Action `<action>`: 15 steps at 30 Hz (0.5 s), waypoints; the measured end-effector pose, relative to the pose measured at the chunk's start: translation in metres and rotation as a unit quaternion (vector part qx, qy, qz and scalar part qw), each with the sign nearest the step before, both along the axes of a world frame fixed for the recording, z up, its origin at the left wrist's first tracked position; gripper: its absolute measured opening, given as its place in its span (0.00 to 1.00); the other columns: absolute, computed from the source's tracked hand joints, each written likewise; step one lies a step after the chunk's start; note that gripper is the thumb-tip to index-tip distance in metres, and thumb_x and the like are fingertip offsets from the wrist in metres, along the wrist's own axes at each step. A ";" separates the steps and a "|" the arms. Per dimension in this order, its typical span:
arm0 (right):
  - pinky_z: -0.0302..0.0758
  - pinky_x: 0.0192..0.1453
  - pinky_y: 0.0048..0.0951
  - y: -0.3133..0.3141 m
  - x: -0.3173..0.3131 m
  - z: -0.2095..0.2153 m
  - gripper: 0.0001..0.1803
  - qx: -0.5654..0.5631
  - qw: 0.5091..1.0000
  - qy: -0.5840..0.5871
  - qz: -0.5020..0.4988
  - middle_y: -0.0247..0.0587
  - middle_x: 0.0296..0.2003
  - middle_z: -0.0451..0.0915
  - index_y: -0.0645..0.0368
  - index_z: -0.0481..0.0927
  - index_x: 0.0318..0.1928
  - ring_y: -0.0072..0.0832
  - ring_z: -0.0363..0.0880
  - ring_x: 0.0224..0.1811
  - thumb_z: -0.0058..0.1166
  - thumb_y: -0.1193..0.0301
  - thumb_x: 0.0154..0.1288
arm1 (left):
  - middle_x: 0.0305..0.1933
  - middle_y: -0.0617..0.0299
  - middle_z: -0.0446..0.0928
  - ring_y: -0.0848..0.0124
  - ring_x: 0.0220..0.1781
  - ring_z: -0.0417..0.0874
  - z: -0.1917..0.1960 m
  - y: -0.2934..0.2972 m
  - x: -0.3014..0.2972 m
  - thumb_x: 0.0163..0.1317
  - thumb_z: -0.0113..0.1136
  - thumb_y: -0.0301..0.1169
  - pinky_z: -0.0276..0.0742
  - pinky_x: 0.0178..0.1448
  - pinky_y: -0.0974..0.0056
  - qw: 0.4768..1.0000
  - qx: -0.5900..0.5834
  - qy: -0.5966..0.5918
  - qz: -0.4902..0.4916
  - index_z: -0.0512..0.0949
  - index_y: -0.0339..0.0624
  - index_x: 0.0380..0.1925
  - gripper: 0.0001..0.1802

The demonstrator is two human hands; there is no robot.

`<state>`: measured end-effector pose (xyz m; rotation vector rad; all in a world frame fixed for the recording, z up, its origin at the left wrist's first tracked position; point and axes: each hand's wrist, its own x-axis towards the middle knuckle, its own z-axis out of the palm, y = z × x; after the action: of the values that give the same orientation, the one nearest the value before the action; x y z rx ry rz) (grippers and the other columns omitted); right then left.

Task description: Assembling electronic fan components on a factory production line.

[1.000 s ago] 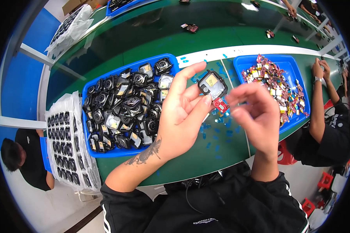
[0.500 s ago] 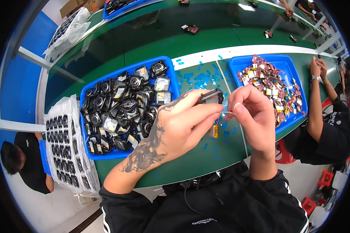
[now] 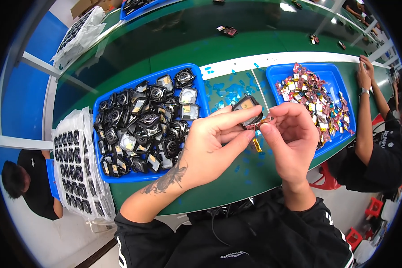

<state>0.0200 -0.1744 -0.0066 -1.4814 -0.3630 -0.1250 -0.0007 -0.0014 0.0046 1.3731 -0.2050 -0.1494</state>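
Observation:
My left hand (image 3: pixel 212 145) is closed on a black watch case (image 3: pixel 246 106), tilted so that a tan patch on its inner side shows. At the case's near edge, my right hand (image 3: pixel 292 143) pinches a small reddish circuit board (image 3: pixel 262 123) between thumb and fingers. A yellow tab (image 3: pixel 257 144) hangs below the board, close to my left thumb. Whether the board is still joined to the case is hidden by my fingers. Left of my hands, a blue tray (image 3: pixel 203 96) is heaped with black watch cases. To the right, another blue tray (image 3: pixel 334 82) holds a pile of small boards with yellow and white parts.
Blue film scraps (image 3: pixel 230 91) lie scattered over the green table (image 3: pixel 205 196). At the left stands a white plastic-wrapped stack (image 3: pixel 91 165) with rows of black cases. Loose boards (image 3: pixel 228 31) lie on the far green surface. A co-worker's arms (image 3: pixel 365 116) are at the right; another person (image 3: pixel 33 183) is at the left.
The watch case has turned so its inside shows, and my left fingers have spread along it. The reddish board now shows between my hands. Boards on the far surface have shifted slightly right.

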 end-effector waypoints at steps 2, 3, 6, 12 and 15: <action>0.76 0.40 0.18 0.007 -0.001 -0.003 0.16 0.034 0.999 0.014 -0.013 0.36 0.36 0.80 0.66 0.74 0.46 0.18 0.80 0.38 0.62 0.84 0.59 | 0.58 0.49 0.76 0.66 0.60 0.78 0.001 -0.002 0.000 0.65 0.52 0.13 0.74 0.65 0.64 0.999 -0.026 0.032 0.005 0.72 0.27 0.60 0.22; 0.76 0.39 0.18 0.009 -0.001 -0.004 0.16 0.018 1.000 -0.005 -0.025 0.36 0.35 0.80 0.66 0.74 0.46 0.18 0.80 0.37 0.62 0.85 0.59 | 0.60 0.48 0.75 0.66 0.61 0.78 -0.001 -0.001 0.000 0.65 0.51 0.13 0.75 0.65 0.64 0.999 -0.027 0.026 0.005 0.72 0.27 0.60 0.22; 0.75 0.38 0.17 0.012 0.000 -0.004 0.17 -0.017 0.998 -0.039 -0.047 0.36 0.34 0.80 0.66 0.73 0.47 0.18 0.81 0.34 0.62 0.85 0.58 | 0.60 0.48 0.75 0.66 0.60 0.79 -0.004 -0.004 0.000 0.65 0.51 0.13 0.76 0.64 0.64 0.998 -0.052 0.011 0.021 0.72 0.27 0.60 0.21; 0.74 0.36 0.16 0.009 0.002 0.003 0.19 -0.041 0.998 -0.029 -0.044 0.35 0.32 0.80 0.65 0.72 0.49 0.18 0.81 0.33 0.62 0.86 0.57 | 0.61 0.48 0.75 0.65 0.58 0.80 -0.002 -0.006 0.001 0.65 0.51 0.12 0.77 0.62 0.64 0.998 -0.060 -0.013 0.030 0.72 0.27 0.60 0.22; 0.74 0.36 0.16 0.004 0.004 -0.002 0.22 -0.070 0.997 -0.017 -0.019 0.34 0.33 0.79 0.64 0.72 0.51 0.17 0.80 0.34 0.62 0.86 0.57 | 0.63 0.52 0.74 0.70 0.61 0.78 -0.012 -0.005 0.002 0.66 0.49 0.13 0.76 0.63 0.66 0.998 -0.051 -0.034 0.026 0.70 0.32 0.63 0.25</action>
<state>0.0239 -0.1706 -0.0087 -1.6260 -0.3763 -0.1581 0.0015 -0.0064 -0.0073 1.2819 -0.2303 -0.0487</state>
